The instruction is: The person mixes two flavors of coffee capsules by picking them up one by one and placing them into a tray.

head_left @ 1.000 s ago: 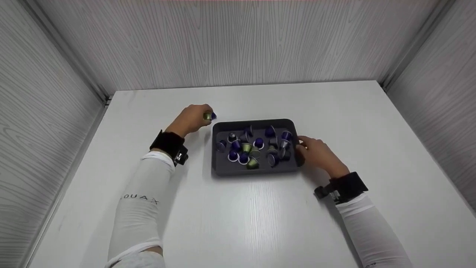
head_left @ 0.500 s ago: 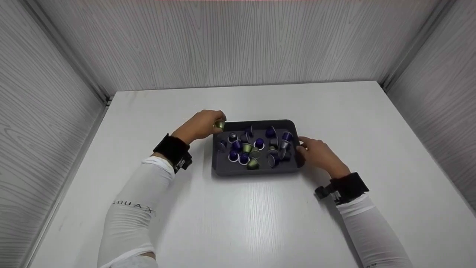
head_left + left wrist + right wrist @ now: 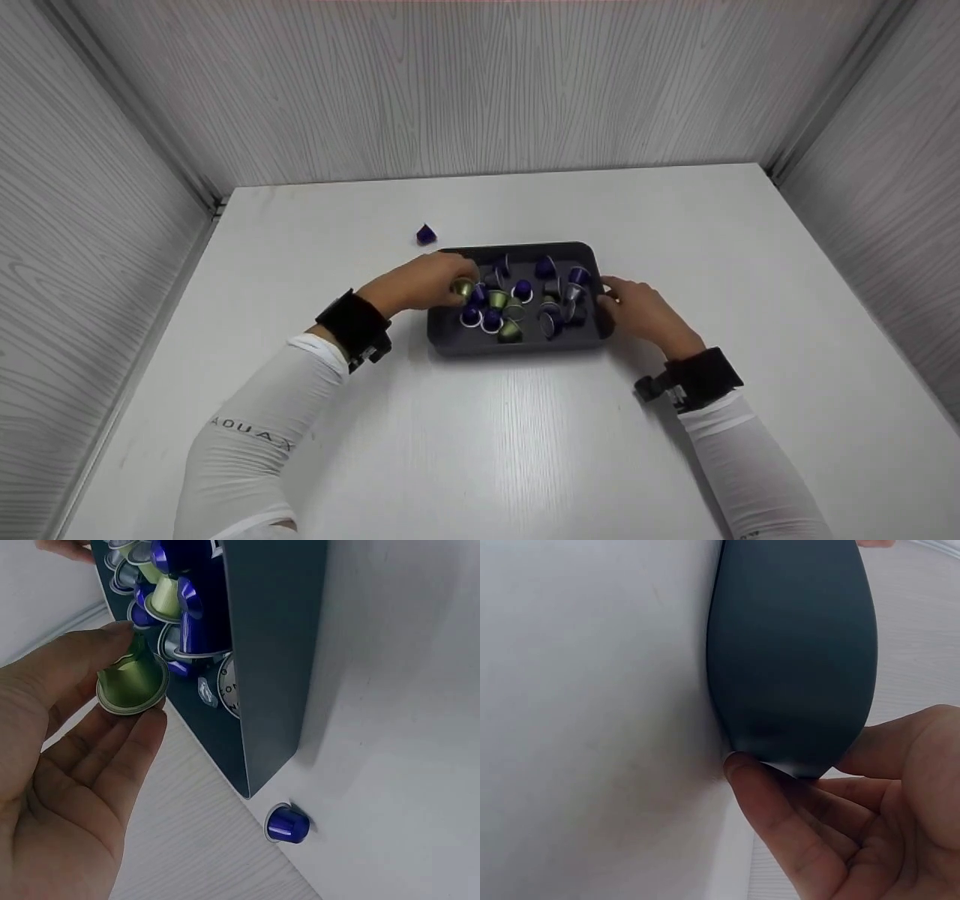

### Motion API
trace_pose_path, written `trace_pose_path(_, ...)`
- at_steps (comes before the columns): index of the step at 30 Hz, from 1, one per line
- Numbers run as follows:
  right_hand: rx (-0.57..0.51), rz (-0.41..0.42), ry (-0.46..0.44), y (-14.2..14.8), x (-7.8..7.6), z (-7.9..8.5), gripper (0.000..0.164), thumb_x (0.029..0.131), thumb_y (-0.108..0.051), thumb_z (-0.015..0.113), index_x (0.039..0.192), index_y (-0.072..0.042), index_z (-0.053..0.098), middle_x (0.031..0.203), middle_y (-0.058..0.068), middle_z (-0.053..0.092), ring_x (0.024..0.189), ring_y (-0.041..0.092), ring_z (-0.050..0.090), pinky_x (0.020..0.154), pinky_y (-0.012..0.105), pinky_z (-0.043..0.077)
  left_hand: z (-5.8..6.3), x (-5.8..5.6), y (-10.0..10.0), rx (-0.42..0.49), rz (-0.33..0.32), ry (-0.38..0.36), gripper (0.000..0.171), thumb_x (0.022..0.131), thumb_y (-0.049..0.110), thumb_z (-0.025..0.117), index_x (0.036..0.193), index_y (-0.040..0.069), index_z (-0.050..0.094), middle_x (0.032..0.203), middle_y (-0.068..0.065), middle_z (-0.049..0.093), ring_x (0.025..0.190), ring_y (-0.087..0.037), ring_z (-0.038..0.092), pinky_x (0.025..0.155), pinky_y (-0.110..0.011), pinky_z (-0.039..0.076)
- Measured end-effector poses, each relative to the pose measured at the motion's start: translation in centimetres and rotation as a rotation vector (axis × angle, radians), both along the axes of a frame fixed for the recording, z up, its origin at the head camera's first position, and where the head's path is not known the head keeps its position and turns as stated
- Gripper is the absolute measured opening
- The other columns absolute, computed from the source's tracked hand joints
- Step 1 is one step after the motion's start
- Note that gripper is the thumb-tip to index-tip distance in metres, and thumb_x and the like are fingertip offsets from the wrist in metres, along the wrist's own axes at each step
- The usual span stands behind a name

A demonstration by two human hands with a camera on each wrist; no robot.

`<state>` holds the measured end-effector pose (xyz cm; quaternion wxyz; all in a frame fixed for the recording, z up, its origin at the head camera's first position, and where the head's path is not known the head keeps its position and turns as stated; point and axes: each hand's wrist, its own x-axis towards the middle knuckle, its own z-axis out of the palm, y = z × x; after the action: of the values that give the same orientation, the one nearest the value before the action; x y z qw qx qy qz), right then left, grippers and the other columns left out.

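Observation:
My left hand [image 3: 429,283] is over the left part of a dark grey tray [image 3: 517,348]. Between thumb and fingers it pinches a green coffee capsule [image 3: 133,683], its rimmed end facing the left wrist camera. Purple, green and silvery capsules lie in the tray, such as a green capsule [image 3: 510,330] near the front wall; my hand hides some at the left. At the tray's right end, my right hand [image 3: 643,315] holds the wall, its thumb and fingers against the end [image 3: 795,652] in the right wrist view.
One purple capsule [image 3: 426,235] lies on the white table [image 3: 480,442], behind the tray's back left corner. Pale wood-grain panels [image 3: 480,90] stand behind the table and along both sides.
My left hand has moved right and toward me, carrying the green capsule from behind the tray's corner to over its left part. The purple capsule on the table is uncovered. My right hand stays put.

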<state>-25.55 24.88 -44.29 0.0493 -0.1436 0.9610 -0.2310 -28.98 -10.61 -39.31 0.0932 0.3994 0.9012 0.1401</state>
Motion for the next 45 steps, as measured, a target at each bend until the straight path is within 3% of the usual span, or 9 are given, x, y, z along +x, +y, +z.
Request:
trace_pose_path(11, 0.021, 0.003, -0.029, 0.0, 0.0, 0.0, 0.045, 0.102, -0.016, 0.047, 0.143, 0.004, 0.044, 0.111, 0.023, 0.066, 0.093, 0.033, 0.062, 0.082, 0.049, 0.048, -0.7, 2.2, 1.1, -0.067, -0.12, -0.02, 0.025, 0.085, 0.006, 0.072, 0.11, 0.008, 0.068, 0.106, -0.003, 0.068, 0.1, -0.019, 0.063, 0.09, -0.034, 0.05)
trace_pose_path(20, 0.017, -0.001, -0.031, 0.0, 0.0, -0.1, 0.045, 0.102, -0.016, 0.047, 0.143, 0.004, 0.045, 0.112, 0.024, 0.065, 0.094, 0.033, 0.062, 0.082, 0.049, 0.048, -1.5, 3.0, 1.0, -0.183, -0.182, 0.011, 0.025, 0.087, 0.003, 0.071, 0.112, 0.007, 0.068, 0.105, -0.005, 0.068, 0.098, -0.021, 0.063, 0.086, -0.036, 0.051)
trace_pose_path(29, 0.007, 0.0, -0.025, 0.0, 0.1, 0.1, 0.045, 0.102, -0.015, 0.047, 0.142, 0.005, 0.045, 0.109, 0.024, 0.066, 0.09, 0.033, 0.062, 0.081, 0.049, 0.049, -2.1, 3.1, 0.9, -0.208, -0.198, 0.003, 0.029, 0.087, -0.001, 0.068, 0.116, 0.008, 0.068, 0.105, -0.005, 0.068, 0.097, -0.02, 0.063, 0.087, -0.035, 0.051)
trace_pose_path(36, 0.011, 0.0, -0.033, -0.1, 0.1, 0.2, 0.045, 0.102, -0.016, 0.047, 0.142, 0.004, 0.045, 0.11, 0.024, 0.066, 0.09, 0.033, 0.063, 0.08, 0.049, 0.049, -1.4, 2.9, 0.7, -0.195, -0.19, -0.03, 0.025, 0.087, 0.002, 0.07, 0.111, 0.008, 0.068, 0.101, -0.006, 0.068, 0.094, -0.021, 0.063, 0.083, -0.036, 0.052)
trace_pose_path(45, 0.008, -0.003, -0.023, 0.0, 0.1, 0.2, 0.045, 0.102, -0.016, 0.046, 0.142, 0.004, 0.044, 0.114, 0.025, 0.065, 0.098, 0.037, 0.062, 0.085, 0.052, 0.048, -0.9, 1.7, -0.2, -0.15, -0.174, 0.005, 0.029, 0.084, 0.007, 0.075, 0.112, 0.006, 0.069, 0.101, -0.006, 0.069, 0.092, -0.019, 0.063, 0.083, -0.035, 0.052)
